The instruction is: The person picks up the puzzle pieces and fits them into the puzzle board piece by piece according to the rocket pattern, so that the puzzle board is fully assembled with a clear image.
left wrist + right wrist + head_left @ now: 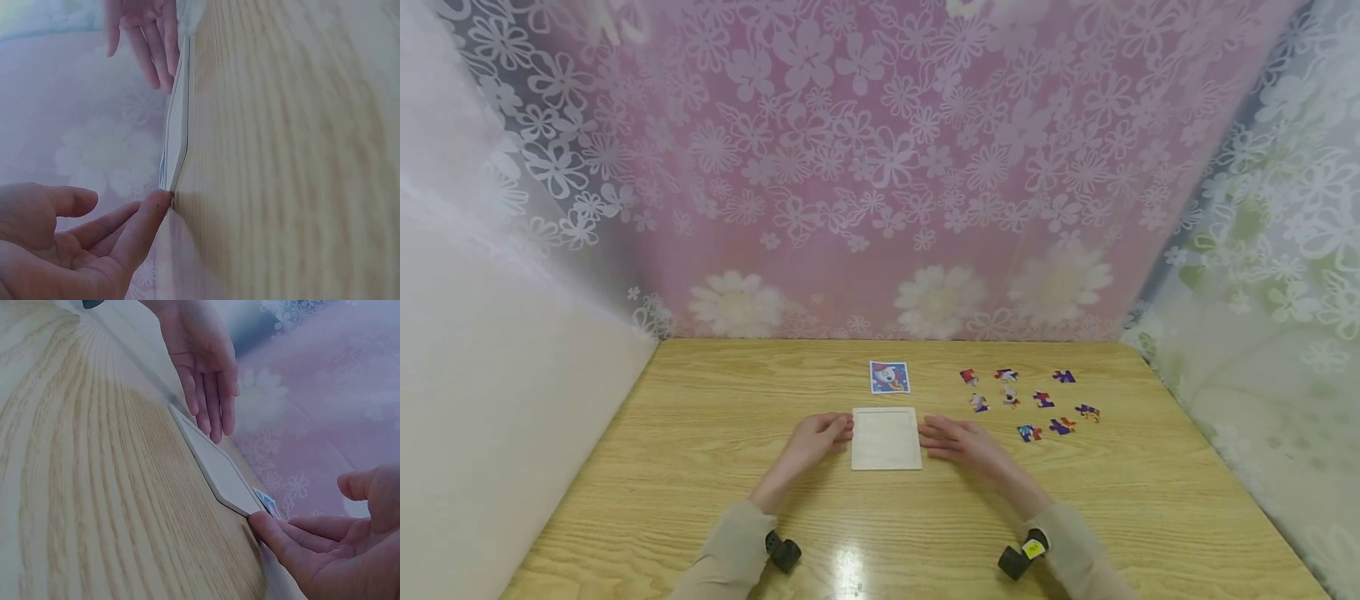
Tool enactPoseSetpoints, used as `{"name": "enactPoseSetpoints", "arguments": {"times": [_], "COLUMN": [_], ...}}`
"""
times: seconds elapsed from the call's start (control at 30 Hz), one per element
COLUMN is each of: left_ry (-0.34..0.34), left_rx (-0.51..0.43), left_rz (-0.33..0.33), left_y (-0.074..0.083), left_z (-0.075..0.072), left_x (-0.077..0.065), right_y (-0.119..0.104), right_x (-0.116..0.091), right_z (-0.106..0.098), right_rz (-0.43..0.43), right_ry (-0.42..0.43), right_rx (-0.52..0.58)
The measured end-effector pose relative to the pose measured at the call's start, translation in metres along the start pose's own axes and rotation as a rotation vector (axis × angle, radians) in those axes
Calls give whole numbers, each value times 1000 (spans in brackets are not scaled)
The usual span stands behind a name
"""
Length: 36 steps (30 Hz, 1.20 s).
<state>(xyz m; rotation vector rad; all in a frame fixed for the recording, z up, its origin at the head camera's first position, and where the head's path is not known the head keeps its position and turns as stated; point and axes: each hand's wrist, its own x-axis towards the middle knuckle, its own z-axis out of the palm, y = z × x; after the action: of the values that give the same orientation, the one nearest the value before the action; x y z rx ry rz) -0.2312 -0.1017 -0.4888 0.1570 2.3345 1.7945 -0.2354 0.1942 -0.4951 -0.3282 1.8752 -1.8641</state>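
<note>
A square white puzzle tray (886,440) with a raised rim lies flat on the wooden table, between the two hands. At its left edge the left hand (817,437) touches the side with extended fingertips; the left wrist view shows a fingertip against the tray's corner (178,147). From the other side the right hand (964,442) rests its fingertips on the right edge, thumb apart, as the right wrist view also shows at the tray (219,472). Neither hand grips anything. Just behind the tray lies a small picture card (890,377) with a white cartoon dog on blue.
Several loose jigsaw pieces lie spread to the right of the card, among them a red and white piece (969,377), a purple piece (1063,377) and a blue and red piece (1029,432). Behind the wooden table (737,375) hangs a pink floral curtain (880,183).
</note>
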Motion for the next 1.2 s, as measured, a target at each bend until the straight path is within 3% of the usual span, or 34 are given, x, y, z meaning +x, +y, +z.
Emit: {"name": "enactPoseSetpoints", "arguments": {"times": [0.4, 0.73, 0.93, 1.2], "left_ry": [-25, -33, -26, -45], "left_rx": [-16, 47, 200, 440], "left_rz": [-7, 30, 66, 221], "left_y": [3, 0, 2, 11], "left_z": [10, 12, 7, 4], "left_x": [2, 4, 2, -7], "right_y": [0, -1, -14, -41], "right_x": [-9, -14, -14, -4], "right_z": [-7, -14, -22, -40], "right_rz": [13, -8, -33, -109], "right_ry": [22, 8, 53, 224], "right_rx": [-20, -18, -82, -177]}}
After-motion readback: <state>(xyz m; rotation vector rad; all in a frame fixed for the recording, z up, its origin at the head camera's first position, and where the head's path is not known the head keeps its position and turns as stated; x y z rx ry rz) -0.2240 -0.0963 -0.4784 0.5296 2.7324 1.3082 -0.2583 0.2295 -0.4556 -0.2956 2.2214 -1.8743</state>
